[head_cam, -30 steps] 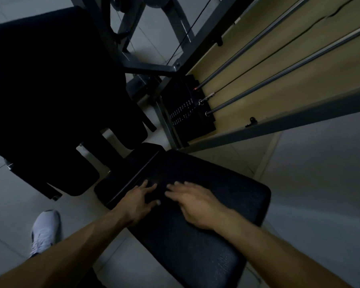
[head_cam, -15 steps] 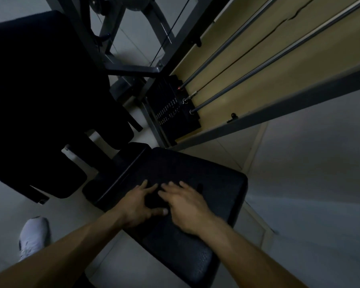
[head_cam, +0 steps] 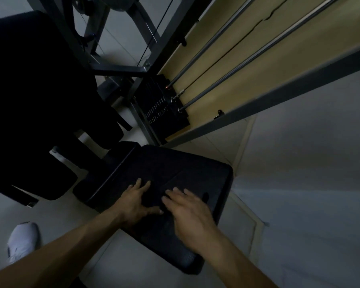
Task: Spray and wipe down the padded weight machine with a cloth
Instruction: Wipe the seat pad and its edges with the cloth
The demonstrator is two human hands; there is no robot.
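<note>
The left hand (head_cam: 137, 202) and right hand (head_cam: 187, 210) lie side by side on the black padded bench (head_cam: 170, 252), fingers (head_cam: 142, 187) straight, spread wide and gripping nothing. A dark cloth (head_cam: 154, 169) lies flat under them and just beyond the fingertips, its edges hard to tell from the pad. The weight stack (head_cam: 164, 109) stands farther beyond.

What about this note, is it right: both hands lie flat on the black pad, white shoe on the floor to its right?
One slip: the head view shows the white shoe on the floor to the left of the black pad, not its right. The left hand and right hand do lie flat on it.
</note>
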